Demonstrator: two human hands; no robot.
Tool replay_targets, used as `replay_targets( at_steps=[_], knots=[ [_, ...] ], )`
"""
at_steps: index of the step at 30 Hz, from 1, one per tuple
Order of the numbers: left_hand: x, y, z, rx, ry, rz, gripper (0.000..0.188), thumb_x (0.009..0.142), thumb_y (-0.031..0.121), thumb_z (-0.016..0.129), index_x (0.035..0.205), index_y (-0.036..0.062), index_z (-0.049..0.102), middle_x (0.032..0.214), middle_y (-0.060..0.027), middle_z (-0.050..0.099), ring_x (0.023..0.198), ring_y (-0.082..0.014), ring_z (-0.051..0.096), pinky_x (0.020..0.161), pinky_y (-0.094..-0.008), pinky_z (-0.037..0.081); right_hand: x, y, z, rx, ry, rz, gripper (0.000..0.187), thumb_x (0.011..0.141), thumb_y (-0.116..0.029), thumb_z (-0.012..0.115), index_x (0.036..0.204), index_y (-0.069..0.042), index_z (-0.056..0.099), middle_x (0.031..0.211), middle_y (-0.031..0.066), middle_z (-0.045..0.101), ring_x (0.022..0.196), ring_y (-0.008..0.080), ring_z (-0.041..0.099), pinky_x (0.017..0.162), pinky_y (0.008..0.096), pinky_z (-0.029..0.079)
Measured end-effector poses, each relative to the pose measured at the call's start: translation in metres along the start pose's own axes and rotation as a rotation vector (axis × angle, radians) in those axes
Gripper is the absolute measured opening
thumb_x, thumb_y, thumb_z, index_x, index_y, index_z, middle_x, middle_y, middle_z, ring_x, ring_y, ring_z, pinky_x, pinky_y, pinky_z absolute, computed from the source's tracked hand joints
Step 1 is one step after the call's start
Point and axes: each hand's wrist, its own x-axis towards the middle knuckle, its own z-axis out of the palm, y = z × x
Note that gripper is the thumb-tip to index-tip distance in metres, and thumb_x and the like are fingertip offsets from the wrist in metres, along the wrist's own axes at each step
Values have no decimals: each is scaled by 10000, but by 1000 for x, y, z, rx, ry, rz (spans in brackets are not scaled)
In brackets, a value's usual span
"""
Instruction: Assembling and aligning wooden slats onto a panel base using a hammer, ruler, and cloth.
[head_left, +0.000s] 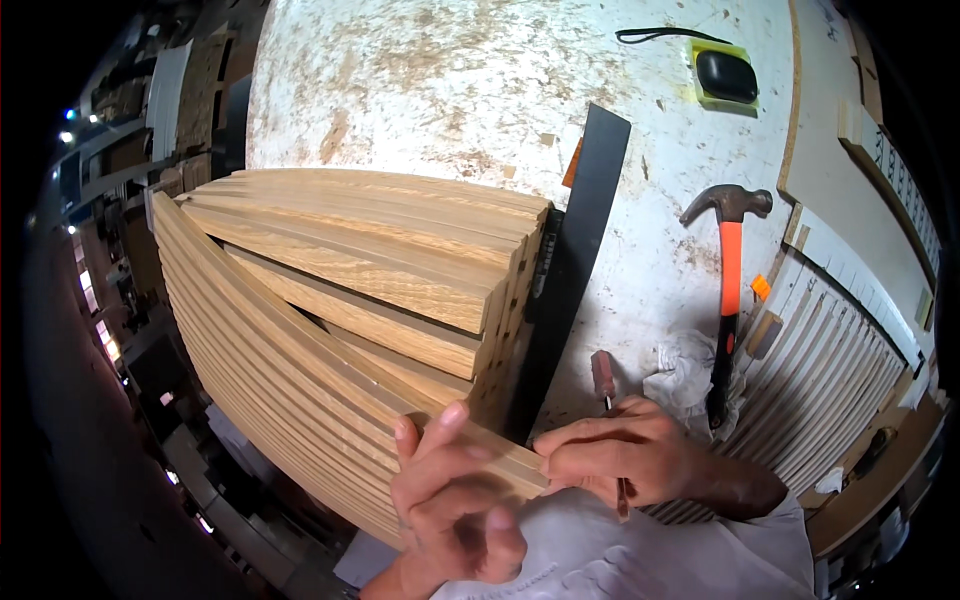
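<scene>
My left hand [452, 505] is over the near end of a stack of long wooden strips [290, 385], fingers spread and thumb apart; two fingertips are beside the top strip's edge. With bent fingers my right hand [625, 455] grips the end of the top wooden strip [510, 462]. Just beyond that hand is a screwdriver [602, 374] with a reddish-brown handle. Its shaft runs down behind the fingers, so I cannot tell whether they touch it. More wooden pieces [370, 215] are stacked on the table beside the strips, their ends toward a dark flat bar [575, 265].
A claw hammer [731, 265] with an orange and black handle lies at the right, by a crumpled white cloth [685, 365]. Farther back is a black oval case [727, 76] on a yellow pad. Pale slats [830, 340] fill a frame at the right. The worktable [430, 80] is scuffed white.
</scene>
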Motion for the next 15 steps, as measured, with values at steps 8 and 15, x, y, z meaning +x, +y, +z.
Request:
replay_targets(
  at_steps=[8,15],
  knots=[
    [2,2,0,-2,-1,-4,156,890,160,521,945,18,485,1064,-177,536,1248,-378,504,1172,-467,163,-3,-7,1,-149,-39,59,228,734,-28,785,908,-52,639,950,110,719,661,205,712,775,307,569],
    [1,2,1,-2,9,-1,156,896,161,517,930,12,485,1049,-179,536,1235,-382,513,1169,-467,174,11,-3,-15,-110,-22,22,353,739,-19,729,1068,15,610,1026,127,687,734,186,698,617,278,555]
  ],
)
